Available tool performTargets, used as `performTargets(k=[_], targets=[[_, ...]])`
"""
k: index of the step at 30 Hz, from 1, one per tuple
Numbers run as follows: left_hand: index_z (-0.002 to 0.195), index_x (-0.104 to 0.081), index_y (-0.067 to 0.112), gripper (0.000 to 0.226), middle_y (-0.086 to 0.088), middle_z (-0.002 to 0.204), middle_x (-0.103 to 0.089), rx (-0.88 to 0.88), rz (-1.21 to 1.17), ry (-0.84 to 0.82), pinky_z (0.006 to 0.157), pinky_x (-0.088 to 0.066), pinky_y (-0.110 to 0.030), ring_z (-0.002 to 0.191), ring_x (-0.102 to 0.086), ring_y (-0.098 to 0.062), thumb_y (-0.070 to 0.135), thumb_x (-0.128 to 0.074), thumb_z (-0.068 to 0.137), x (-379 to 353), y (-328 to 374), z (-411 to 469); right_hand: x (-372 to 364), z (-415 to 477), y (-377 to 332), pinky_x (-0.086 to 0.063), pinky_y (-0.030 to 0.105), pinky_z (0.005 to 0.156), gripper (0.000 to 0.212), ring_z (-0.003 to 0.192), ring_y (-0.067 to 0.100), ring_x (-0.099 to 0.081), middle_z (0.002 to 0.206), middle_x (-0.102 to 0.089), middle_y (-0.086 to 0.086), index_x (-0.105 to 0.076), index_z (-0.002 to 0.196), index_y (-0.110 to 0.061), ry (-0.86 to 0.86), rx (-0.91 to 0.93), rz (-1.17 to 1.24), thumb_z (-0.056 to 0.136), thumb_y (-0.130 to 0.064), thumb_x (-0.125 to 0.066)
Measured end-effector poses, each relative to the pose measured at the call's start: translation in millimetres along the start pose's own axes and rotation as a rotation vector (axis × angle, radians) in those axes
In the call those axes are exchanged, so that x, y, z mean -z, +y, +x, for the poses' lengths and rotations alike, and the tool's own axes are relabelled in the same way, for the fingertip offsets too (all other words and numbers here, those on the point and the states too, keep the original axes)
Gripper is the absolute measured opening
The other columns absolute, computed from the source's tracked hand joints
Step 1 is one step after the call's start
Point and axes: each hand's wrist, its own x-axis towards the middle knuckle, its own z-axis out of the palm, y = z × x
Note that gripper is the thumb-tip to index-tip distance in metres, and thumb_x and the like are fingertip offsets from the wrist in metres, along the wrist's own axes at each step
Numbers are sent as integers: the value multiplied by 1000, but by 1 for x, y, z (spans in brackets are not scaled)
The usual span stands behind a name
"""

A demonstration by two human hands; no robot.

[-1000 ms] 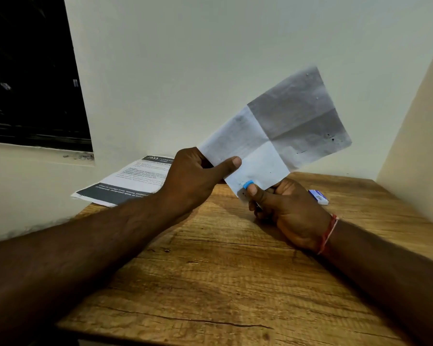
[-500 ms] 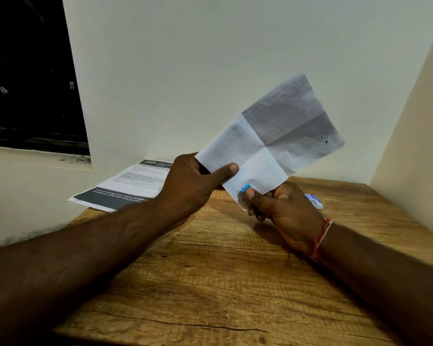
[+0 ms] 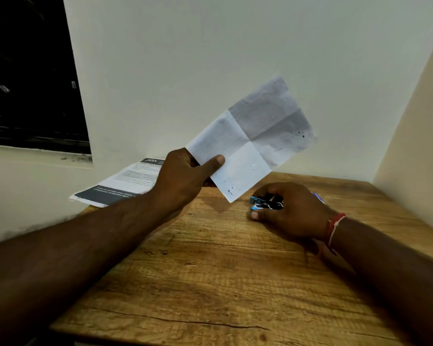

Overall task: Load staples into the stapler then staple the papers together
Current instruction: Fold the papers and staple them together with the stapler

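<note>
The left hand [image 3: 185,176] pinches the creased white folded papers [image 3: 250,141] above the wooden table [image 3: 210,283]. The right hand [image 3: 290,211], low on the table, grips a small blue-and-black stapler [image 3: 264,203].

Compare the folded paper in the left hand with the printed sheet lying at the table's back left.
The creased paper is held up in the air by the left hand; the printed sheet lies flat, overhanging the wooden table. The creased paper shows fold lines and a mostly blank face; the printed sheet shows dark header bands and text. Both are white paper.
</note>
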Motion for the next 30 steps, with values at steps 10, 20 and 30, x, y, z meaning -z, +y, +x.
performTargets(k=[10,20,30], targets=[[133,-76,7,35,-7,111,-86,10,40,-1,68,-66,-28,97,-86,-20,16,-84,100,-1,0,0,-2,-1,-4,-43,10,77,37,99,-5,-64,113,-71,-19,-79,116,-39,-60,-17,-71,84,-55,-89],[140,-71,8,43,-6,117,-86,16,44,-68,82,-72,-43,104,-86,-22,13,-84,100,0,-3,0,0,7,-11,-59,37,88,36,96,19,-78,107,-86,7,-83,108,-7,109,-81,889,91,-39,-80],[160,-42,41,99,14,138,-68,-193,454,24,91,-63,-33,107,-75,-11,34,-101,81,11,1,0,1,7,-6,-59,31,61,15,70,24,-72,99,-83,25,-80,105,2,192,-93,873,103,-11,-74]])
